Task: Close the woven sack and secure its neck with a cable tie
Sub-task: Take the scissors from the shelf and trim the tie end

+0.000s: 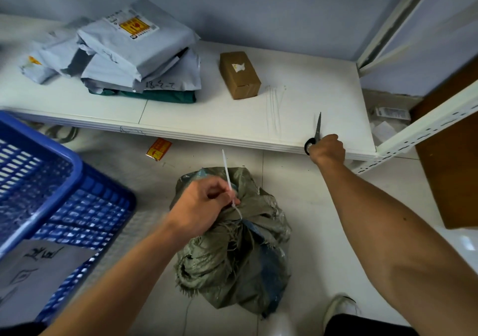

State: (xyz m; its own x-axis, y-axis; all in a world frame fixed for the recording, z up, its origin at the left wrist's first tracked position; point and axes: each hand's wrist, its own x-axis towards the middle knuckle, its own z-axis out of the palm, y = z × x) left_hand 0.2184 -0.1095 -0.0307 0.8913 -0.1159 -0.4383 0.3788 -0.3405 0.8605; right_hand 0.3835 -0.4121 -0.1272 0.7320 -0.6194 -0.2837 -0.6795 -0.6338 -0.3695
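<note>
Pinching the white plastic cable tie (227, 178) at the grey-green woven sack (232, 245) neck (contents hidden), left hand (204, 206); right hand (328, 148) grips black-handled scissors (314, 134) near a grey mailer (144, 77) marked "18-2-2".

head camera looks steeply down, close over the floor (305, 206).

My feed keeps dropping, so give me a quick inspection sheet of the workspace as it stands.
Surface: white shelf above a pale tiled floor.
Job's things: sack on the floor, neck bunched; cable tie looped round it, tail sticking up; scissors; spare ties on the shelf.
Clutter: mail bags, cardboard box, blue basket.
Grippers: left hand pinches the tie; right hand on the scissors' handles.
Cables: nothing seen.
Surroundings: blue wall, white shelf post.
</note>
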